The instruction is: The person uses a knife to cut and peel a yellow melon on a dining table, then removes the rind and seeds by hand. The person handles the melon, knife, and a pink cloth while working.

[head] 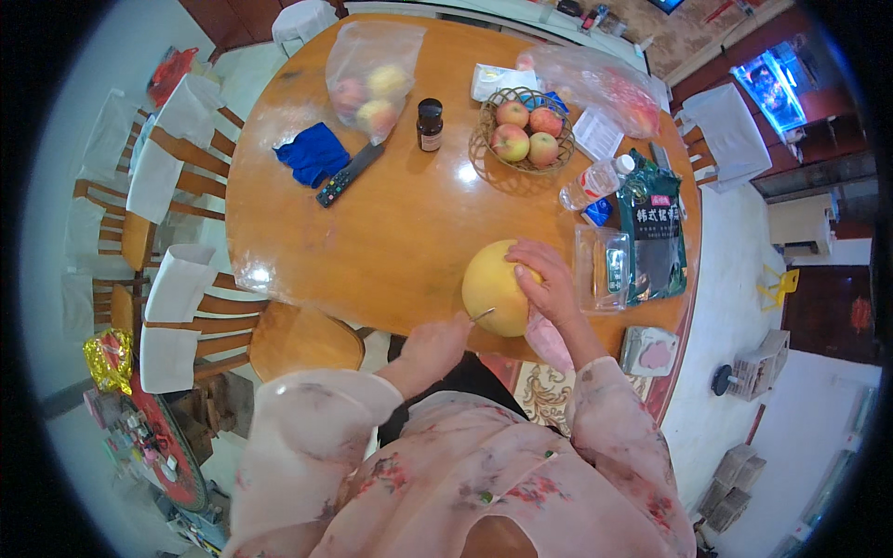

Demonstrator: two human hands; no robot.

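A large yellow pomelo [492, 282] sits at the near edge of the wooden table. My right hand [546, 279] presses on its right side with the fingers spread over the rind. In my left hand [436, 345] is a small tool, probably a knife [483, 314]; only a short metal tip shows, lying against the lower left of the pomelo. The fist hides the handle. Something pink and soft, perhaps a cloth or bag [548, 342], hangs under my right wrist at the table edge.
Right of the pomelo are a clear plastic tray [593, 272], a dark green food pouch [656, 237] and a water bottle [593, 183]. Farther back stand a wicker basket [485, 150] of apples and a brown bottle [430, 125]. A remote [349, 176] and blue cloth [312, 153] lie left.
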